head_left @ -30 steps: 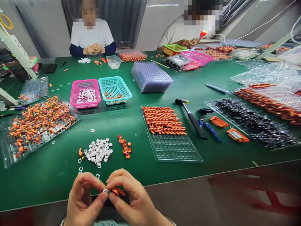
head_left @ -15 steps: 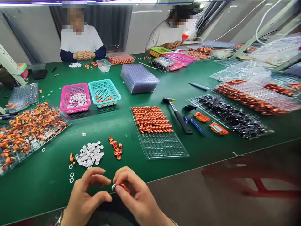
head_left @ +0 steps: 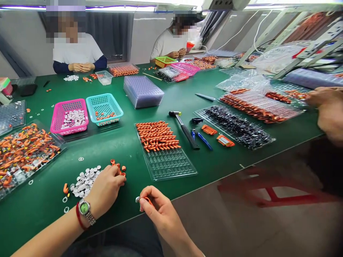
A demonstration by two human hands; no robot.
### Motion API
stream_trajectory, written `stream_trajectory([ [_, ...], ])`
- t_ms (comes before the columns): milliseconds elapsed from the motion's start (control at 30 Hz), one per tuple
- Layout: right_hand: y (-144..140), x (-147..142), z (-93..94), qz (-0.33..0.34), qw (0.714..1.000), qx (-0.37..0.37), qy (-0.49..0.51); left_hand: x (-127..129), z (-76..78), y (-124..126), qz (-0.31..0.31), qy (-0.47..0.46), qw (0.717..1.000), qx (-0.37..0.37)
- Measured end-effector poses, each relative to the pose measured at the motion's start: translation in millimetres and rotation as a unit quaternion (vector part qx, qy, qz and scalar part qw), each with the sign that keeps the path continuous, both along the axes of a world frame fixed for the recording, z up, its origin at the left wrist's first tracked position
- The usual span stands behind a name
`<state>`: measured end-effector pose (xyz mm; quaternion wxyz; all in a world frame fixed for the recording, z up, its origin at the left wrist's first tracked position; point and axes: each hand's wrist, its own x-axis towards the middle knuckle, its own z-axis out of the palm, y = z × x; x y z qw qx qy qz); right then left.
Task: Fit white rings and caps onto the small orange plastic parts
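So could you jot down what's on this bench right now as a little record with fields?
Left hand: fingers on small orange rings, beside pile of white plastic discs
Right hand: pinching small orange-and-white part
Ahead: clear plastic grid tray half filled with orange pieces
Baskets: pink basket, teal basket
Tools: black-handled hammer

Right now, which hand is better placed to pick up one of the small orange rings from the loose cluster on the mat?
Left. The left hand already has its fingertips at the orange rings, while the right hand sits off to the side, pinching a small orange and white piece.
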<state>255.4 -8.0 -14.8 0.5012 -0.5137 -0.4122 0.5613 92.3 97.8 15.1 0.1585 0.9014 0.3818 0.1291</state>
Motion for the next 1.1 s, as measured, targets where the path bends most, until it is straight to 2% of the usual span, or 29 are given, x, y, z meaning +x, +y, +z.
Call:
stream_trajectory([
  [167, 3.1, -4.2, 3.0, 0.015, 1.000, -0.007, 0.012, -8.6, 3.6, -15.4, 0.022, -0.013, 1.000, -0.007],
  [267, 2.5, -9.6, 8.2, 0.031, 1.000, -0.004, 0.006, -20.6, 7.7, -35.7, 0.061, -0.075, 0.993, -0.060],
  [333, 2.2, -14.3, 13.8, 0.046, 0.999, 0.003, -0.007, -29.6, 9.4, -50.4, 0.110, -0.185, 0.963, -0.164],
  [433, 2.3, -22.2, 23.7, 0.061, 0.996, 0.027, -0.059, -41.0, 9.7, -69.4, 0.172, -0.324, 0.873, -0.322],
  [500, 2.6, -27.5, 29.7, 0.070, 0.990, 0.050, -0.108, -46.2, 9.2, -78.9, 0.197, -0.369, 0.831, -0.366],
  [533, 2.8, -30.0, 32.2, 0.078, 0.987, 0.060, -0.130, -48.3, 9.0, -82.6, 0.208, -0.381, 0.824, -0.365],
  [767, 2.9, -43.9, 40.4, 0.138, 0.964, 0.088, -0.210, -58.3, 5.1, -95.9, 0.225, -0.389, 0.856, -0.256],
  [1100, 3.2, -53.1, 37.9, 0.138, 0.948, 0.118, -0.262, -64.5, -6.9, -101.8, 0.181, -0.346, 0.911, -0.135],
])
